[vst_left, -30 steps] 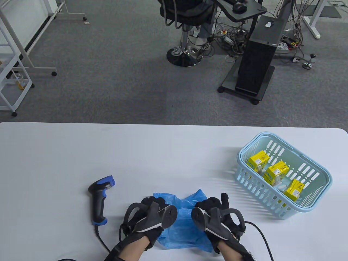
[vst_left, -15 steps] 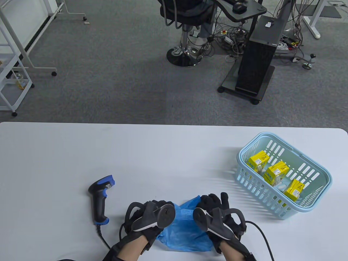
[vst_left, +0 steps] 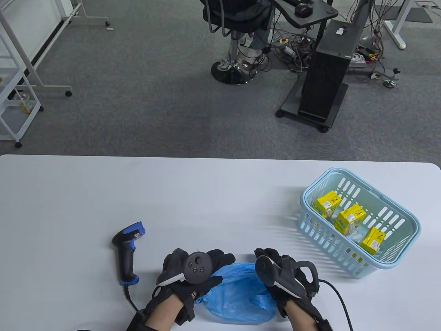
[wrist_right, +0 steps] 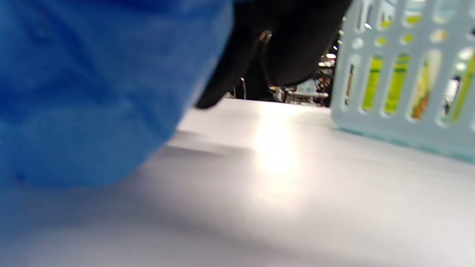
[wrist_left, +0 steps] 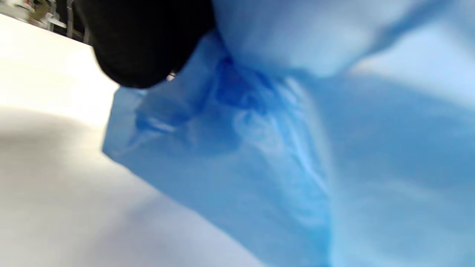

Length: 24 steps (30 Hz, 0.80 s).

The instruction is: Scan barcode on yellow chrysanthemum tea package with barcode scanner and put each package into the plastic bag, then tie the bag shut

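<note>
A crumpled blue plastic bag lies at the table's near edge between my two hands. My left hand grips its left rim, and the left wrist view shows blue film bunched under a gloved finger. My right hand grips the bag's right rim; its gloved fingers hang beside the blue film. Three yellow tea packages lie in the light blue basket at the right. The black and blue barcode scanner lies left of my left hand.
The scanner's cable runs off the near edge. The basket's slotted wall stands close to the right of my right hand. Beyond the table's far edge are a chair and a black computer tower.
Both hands have drawn apart and rotated, pulling the bag's rim wider; the flat crumpled bag now bulges open between them. The scanner and the basket have not moved.
</note>
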### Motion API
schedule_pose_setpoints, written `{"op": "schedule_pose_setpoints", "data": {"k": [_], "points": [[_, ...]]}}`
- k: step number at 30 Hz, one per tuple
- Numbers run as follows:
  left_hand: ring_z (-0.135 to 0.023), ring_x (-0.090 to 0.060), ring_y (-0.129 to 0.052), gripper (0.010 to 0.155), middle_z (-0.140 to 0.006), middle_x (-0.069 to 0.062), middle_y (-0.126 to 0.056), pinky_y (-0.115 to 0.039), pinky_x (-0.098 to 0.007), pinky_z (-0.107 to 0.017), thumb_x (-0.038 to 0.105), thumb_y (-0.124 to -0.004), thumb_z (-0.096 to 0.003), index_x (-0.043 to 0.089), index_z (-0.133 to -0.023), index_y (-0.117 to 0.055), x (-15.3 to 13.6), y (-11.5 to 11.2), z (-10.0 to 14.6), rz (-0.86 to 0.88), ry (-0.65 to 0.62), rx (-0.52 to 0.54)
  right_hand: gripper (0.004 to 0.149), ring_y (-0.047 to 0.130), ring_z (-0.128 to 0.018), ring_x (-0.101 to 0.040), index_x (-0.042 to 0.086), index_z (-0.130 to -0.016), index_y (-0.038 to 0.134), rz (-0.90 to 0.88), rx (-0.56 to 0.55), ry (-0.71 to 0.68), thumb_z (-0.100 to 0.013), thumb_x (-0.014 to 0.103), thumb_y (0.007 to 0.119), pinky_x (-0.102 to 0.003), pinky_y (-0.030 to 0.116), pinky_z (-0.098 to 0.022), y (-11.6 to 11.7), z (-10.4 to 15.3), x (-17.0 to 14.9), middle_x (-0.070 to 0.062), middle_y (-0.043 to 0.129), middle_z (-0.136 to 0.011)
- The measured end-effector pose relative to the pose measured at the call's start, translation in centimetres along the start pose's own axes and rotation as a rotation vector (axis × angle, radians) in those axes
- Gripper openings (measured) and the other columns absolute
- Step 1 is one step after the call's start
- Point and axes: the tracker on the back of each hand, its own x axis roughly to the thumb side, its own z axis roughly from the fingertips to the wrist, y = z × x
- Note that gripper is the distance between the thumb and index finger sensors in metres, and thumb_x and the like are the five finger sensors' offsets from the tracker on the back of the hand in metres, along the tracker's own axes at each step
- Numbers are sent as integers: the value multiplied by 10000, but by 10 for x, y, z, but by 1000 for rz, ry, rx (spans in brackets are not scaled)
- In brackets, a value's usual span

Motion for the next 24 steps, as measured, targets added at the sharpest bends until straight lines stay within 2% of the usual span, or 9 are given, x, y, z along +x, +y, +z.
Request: {"op": "schedule_pose_setpoints", "data": {"k": [4,6,7,9,11,13,17,20,24], "points": [[-579,-177,-1061,622,-1161,-149,-477,-874,-413,-431,224,-852,-480,492,-993,-622,23,3,-6,310,-110,-122,621,964,-183,-46,270,-924,710,-47,78,48,-313,319,814,-393,827,-542,6,-4,-17,-12,849,-829],[-613,-200,-1045,464,-1165,-149,-438,-860,-429,-459,184,-821,-483,430,-876,-791,33,3,-9,295,-136,-152,639,963,-174,-51,261,-937,693,-113,108,78,-313,315,819,-396,830,-535,9,-4,-24,-21,856,-824],[-636,-201,-1031,395,-1166,-148,-423,-849,-437,-477,174,-808,-486,394,-809,-865,37,1,-11,248,-126,-209,649,962,-170,-52,255,-943,685,-129,109,82,-312,315,822,-397,830,-532,9,-4,-26,-26,856,-826],[-654,-202,-1010,360,-1164,-145,-420,-829,-455,-502,161,-795,-489,360,-757,-930,37,-4,-12,130,-63,-230,665,961,-167,-48,255,-954,663,-109,105,70,-312,317,824,-391,831,-533,9,-3,-26,-26,854,-828],[-629,-175,-1016,424,-1157,-159,-429,-838,-439,-492,197,-809,-483,372,-861,-888,30,-10,-13,-1,12,-229,696,959,-165,-43,255,-972,621,-95,110,47,-310,324,828,-387,831,-536,9,-2,-22,-28,849,-838],[-591,-141,-1011,542,-1157,-201,-358,-846,-407,-470,258,-838,-478,383,-996,-741,19,-14,-11,-75,96,-250,755,957,-177,-45,255,-997,545,-108,124,7,-305,336,836,-399,815,-558,9,0,-14,-38,829,-865],[-552,-117,-1010,701,-1149,-249,-312,-855,-386,-447,424,-898,-438,342,-1075,-618,8,-15,-10,-168,162,-240,906,953,-247,-63,266,-1026,310,-107,151,-74,-303,383,842,-443,751,-619,2,1,7,-67,725,-953],[-578,-127,-1001,821,-1156,-257,-303,-849,-396,-465,531,-909,-405,321,-1112,-548,2,-18,-10,-221,196,-259,996,943,-307,-84,333,-992,134,-72,179,-147,-296,415,843,-463,715,-645,0,5,25,-100,577,-1035],[-570,-127,-1001,833,-1153,-262,-328,-849,-399,-461,554,-910,-396,320,-1112,-555,-13,-25,-9,-204,245,-283,1046,930,-410,-126,422,-904,-5,-42,213,-234,-291,433,843,-496,663,-678,-1,12,46,-124,366,-1080]]}}
